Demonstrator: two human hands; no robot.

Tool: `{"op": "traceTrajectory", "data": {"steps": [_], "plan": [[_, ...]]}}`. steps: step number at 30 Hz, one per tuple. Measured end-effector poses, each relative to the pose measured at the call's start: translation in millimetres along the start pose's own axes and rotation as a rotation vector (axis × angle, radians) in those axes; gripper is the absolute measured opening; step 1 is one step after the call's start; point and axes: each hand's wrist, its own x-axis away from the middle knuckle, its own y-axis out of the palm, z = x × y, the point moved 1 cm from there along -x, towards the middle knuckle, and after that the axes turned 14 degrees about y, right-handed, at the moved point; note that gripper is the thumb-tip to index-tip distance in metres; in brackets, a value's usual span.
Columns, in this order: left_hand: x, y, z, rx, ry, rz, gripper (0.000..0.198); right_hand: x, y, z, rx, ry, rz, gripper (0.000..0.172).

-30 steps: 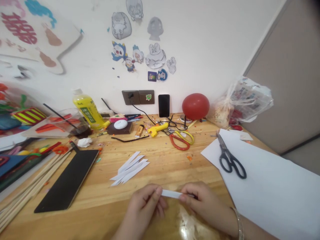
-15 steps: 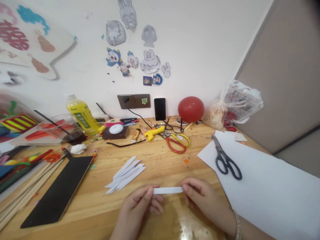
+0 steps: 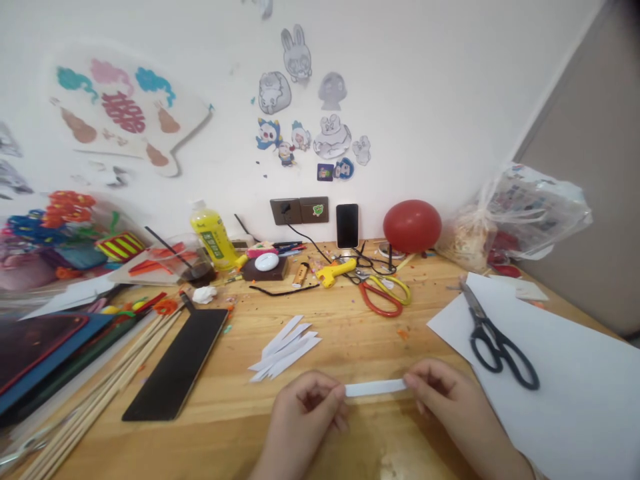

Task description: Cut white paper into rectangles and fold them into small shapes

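A narrow white paper strip (image 3: 375,388) is stretched level between my two hands, just above the wooden table. My left hand (image 3: 310,407) pinches its left end between thumb and fingers. At the other end, my right hand (image 3: 440,393) grips it the same way. Behind my left hand lies a loose pile of white paper strips (image 3: 285,348). To the right, scissors with black handles (image 3: 500,343) rest on large white paper sheets (image 3: 575,393).
Along the back are a red balloon (image 3: 413,225), a phone (image 3: 347,227), a yellow glue gun (image 3: 335,272), orange-and-yellow-handled scissors (image 3: 383,303) and a yellow drink bottle (image 3: 214,237). On the left lie a black board (image 3: 177,367) and thin wooden sticks (image 3: 107,383).
The view has turned left, so everything sits further right in the picture. Both hands still hold the strip, now tilted slightly up at its right end.
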Motion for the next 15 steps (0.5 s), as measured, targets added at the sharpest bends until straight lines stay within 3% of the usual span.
{"op": "traceTrajectory", "data": {"steps": [7,13,15], "plan": [[-0.2,-2.4,-1.6,-0.034,0.021,-0.023,0.035,0.2,1.0,-1.3,-0.011,-0.042,-0.005,0.031],[1.7,-8.9,-5.6,-0.522,0.363,-0.028,0.011,2.2,-0.8,-1.0,0.024,-0.080,0.047,0.024],[3.2,-10.8,-4.0,-0.635,0.492,-0.124,0.012,5.2,0.2,-2.6,0.032,-0.099,0.012,0.022]]}}
